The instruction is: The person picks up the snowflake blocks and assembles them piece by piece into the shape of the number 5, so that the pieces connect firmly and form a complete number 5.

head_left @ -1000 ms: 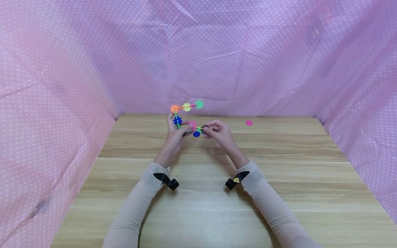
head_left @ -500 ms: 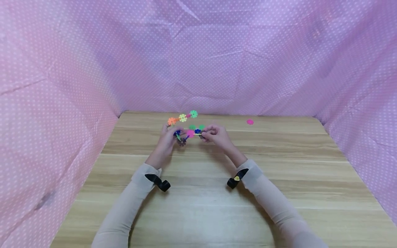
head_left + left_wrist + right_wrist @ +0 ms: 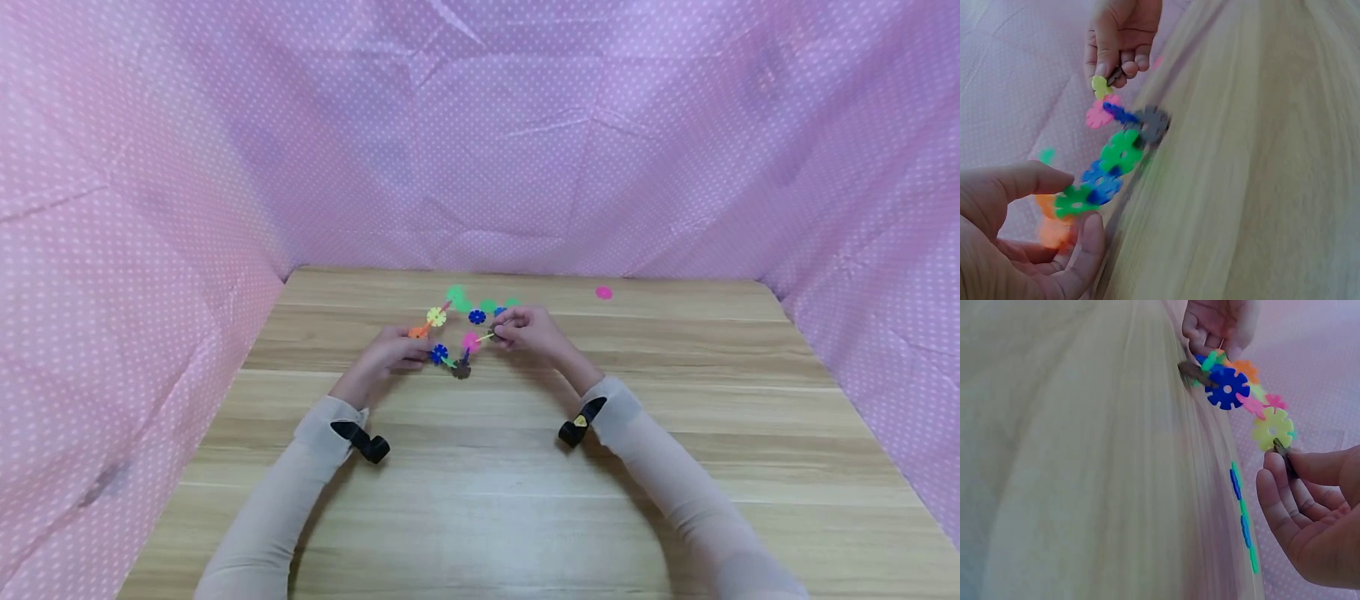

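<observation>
A chain of interlocking notched plastic discs, the snowflake kind, stretches between both hands above the table. My left hand [image 3: 386, 354] pinches a green disc [image 3: 1075, 201] of the chain between thumb and fingers; orange discs [image 3: 1057, 231] lie close behind it. Between the hands are a blue disc [image 3: 438, 354], a dark brown disc [image 3: 461, 369] and a pink disc [image 3: 471, 342]. With thumb and index finger, my right hand [image 3: 532, 329] pinches a dark disc [image 3: 1285, 457] that meets a yellow disc [image 3: 1273, 429] at the chain's end. A yellow disc [image 3: 437, 317] belongs to the far branch.
Loose blue discs [image 3: 477, 317] and green discs [image 3: 488, 306] lie in a row near the table's back edge. One pink disc [image 3: 603, 293] rests farther right. Pink dotted cloth [image 3: 480, 150] hangs behind and beside the wooden table [image 3: 465, 500].
My left hand has moved left and toward me, lowering the chain and spreading it wider. The right hand keeps its pinch, shifting slightly. Loose blue and green discs behind have come into view.
</observation>
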`<state>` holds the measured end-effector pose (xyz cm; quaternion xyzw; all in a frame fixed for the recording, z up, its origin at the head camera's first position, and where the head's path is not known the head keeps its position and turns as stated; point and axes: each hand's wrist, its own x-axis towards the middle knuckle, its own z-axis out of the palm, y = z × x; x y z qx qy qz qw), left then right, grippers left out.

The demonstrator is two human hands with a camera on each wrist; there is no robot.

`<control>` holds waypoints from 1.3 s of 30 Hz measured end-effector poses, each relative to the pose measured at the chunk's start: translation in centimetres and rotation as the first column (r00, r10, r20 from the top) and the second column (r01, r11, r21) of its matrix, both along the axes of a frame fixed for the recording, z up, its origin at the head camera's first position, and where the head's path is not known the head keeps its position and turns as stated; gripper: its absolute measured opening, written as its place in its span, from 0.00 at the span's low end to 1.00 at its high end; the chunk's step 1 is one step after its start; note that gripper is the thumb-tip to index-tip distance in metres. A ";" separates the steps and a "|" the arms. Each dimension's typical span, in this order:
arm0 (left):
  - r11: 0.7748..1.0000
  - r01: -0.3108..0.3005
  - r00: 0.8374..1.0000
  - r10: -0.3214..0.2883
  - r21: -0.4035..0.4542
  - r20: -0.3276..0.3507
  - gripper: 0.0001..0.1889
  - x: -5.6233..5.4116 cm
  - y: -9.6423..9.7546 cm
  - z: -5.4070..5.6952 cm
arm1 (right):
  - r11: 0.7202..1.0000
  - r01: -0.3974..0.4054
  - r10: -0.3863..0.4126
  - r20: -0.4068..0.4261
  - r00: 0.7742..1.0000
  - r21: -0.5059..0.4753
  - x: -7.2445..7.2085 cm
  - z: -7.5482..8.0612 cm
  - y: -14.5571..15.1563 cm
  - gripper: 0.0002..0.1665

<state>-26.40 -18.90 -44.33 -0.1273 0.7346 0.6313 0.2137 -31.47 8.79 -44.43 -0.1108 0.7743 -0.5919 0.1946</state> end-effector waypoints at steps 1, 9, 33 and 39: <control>1.000 0.010 1.000 -0.010 -0.029 0.004 0.18 -0.1 -0.1 -0.1 | 1.000 -0.009 0.009 0.005 1.000 0.007 -0.1 0.0 0.0 0.12; 0.981 0.019 1.000 -0.016 -0.193 0.015 0.30 -0.1 -0.2 0.5 | 0.998 -0.051 0.049 0.031 0.998 0.049 -0.9 0.1 0.1 0.13; 0.996 0.088 0.934 -0.093 -0.030 -0.345 0.20 -3.5 7.3 -0.7 | 0.994 -0.072 0.080 -0.094 0.992 0.083 -1.8 0.9 -0.9 0.16; 0.997 0.076 0.958 -0.064 0.033 -0.278 0.19 -4.2 7.8 -0.9 | 0.996 -0.069 0.074 -0.105 0.992 0.058 -2.5 1.4 -0.5 0.18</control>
